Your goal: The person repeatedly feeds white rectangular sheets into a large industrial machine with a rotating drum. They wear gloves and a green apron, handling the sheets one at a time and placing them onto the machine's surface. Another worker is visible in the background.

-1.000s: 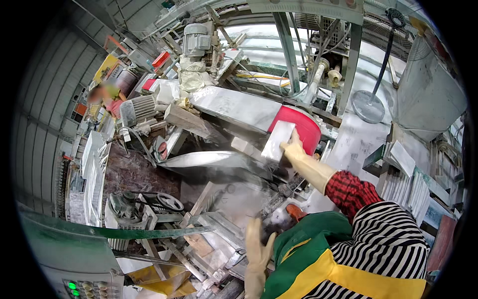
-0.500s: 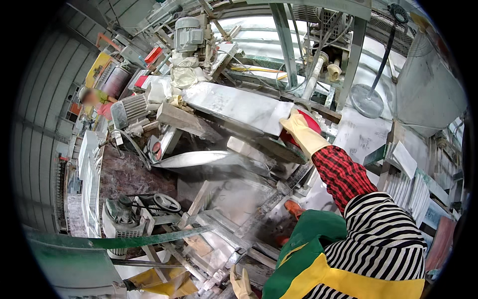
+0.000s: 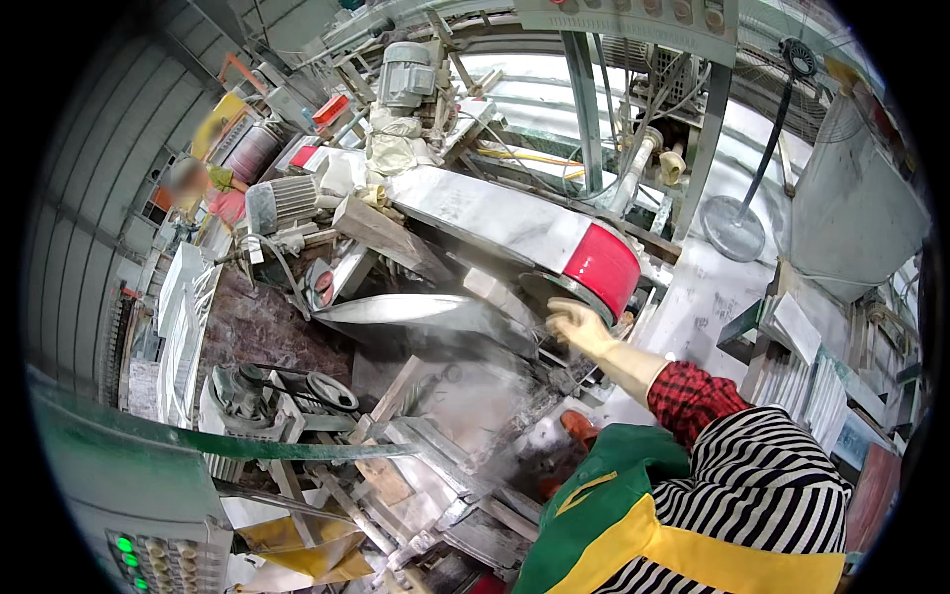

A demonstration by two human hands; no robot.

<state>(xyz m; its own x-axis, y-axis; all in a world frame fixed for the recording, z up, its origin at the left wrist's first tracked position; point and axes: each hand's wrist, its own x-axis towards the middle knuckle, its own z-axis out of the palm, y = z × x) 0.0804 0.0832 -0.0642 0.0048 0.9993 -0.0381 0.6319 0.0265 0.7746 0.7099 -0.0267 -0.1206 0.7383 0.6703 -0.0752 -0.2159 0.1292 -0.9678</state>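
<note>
My right hand, in a cream rubber glove, reaches in from the lower right, under a red-and-black checked cuff. Its fingers are loosely bent and apart, with nothing visible in them. Just above it is the red rounded end of a long, dusty grey-white machine cover. In this picture the hand overlaps the dark underside of that end; whether it touches cannot be told. Left of the fingers lie a pale block and a curved whitish sheet. My left hand is out of view.
A grey motor stands at the back. A green-edged control panel with lit green lamps is at lower left, near a motor with a pulley. Stacked slabs stand at right, near a round-based stand. A person is far left.
My right hand has come off the red end of the cover and moved down below it. My left hand has left the lower edge of the picture. The view has shifted slightly.
</note>
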